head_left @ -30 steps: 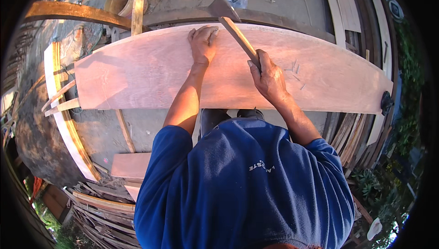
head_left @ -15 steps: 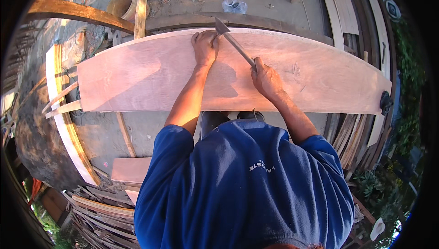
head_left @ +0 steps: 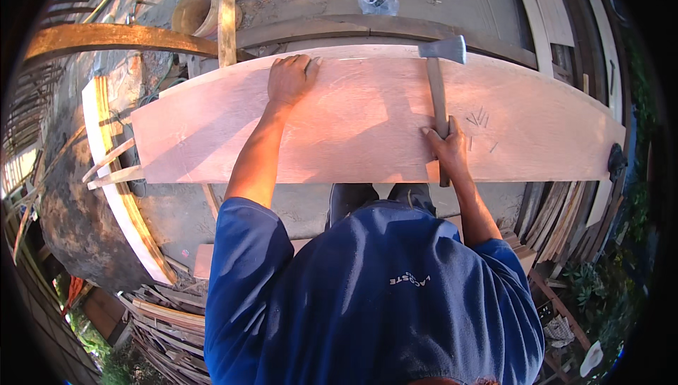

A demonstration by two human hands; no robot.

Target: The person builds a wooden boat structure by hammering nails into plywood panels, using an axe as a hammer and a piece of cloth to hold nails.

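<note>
A long reddish plywood board (head_left: 353, 123) with a curved far edge lies across in front of me. My left hand (head_left: 289, 80) rests on its far edge, fingers bent and pressed together; whatever they hold, if anything, is hidden. My right hand (head_left: 450, 148) is wrapped round the wooden handle of a hatchet (head_left: 438, 95). The flared metal head lies over the far edge, and the handle's butt reaches the near edge. Beside my right hand, several nails (head_left: 480, 116) are scattered on the board.
A dark lump-like object (head_left: 617, 160) sits at the board's right end. Beyond the board are an upright post (head_left: 227, 18), a bucket (head_left: 195, 12) and a clear plastic bag (head_left: 378, 3). Stacked wood strips (head_left: 169, 342) lie at lower left, long planks (head_left: 533, 10) at right.
The hatchet has swung away from my left hand to the right, its handle now nearly upright in view. My left hand has shifted left along the far edge. The nails are more plainly seen.
</note>
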